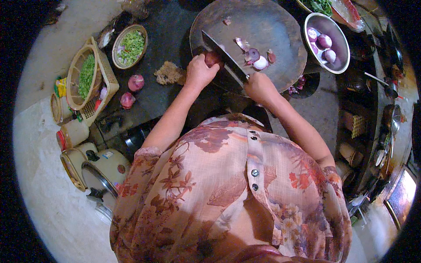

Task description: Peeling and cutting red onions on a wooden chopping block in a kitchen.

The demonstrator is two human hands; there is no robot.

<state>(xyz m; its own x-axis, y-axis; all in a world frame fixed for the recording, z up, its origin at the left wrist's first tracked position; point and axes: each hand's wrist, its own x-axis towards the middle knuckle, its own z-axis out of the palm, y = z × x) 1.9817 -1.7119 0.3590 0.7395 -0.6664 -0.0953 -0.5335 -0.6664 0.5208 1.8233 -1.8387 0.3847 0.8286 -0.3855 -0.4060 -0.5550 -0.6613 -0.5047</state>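
On the left part of a round wooden chopping board, my left hand holds a red onion. The handle of a kitchen knife is in my right hand, and its long dark blade slants up and left against the onion's right side. The far side of the onion is partly hidden by the blade. Right of the knife lie a peeled onion, a cut onion end and pieces of purple skin. A small scrap lies near the board's far edge.
A metal bowl with several peeled onions stands right of the board. At left are a bowl of chopped green vegetables, a basket with greens, two unpeeled onions and a fibrous brown scrubber. Onion skins lie below the board's right edge.
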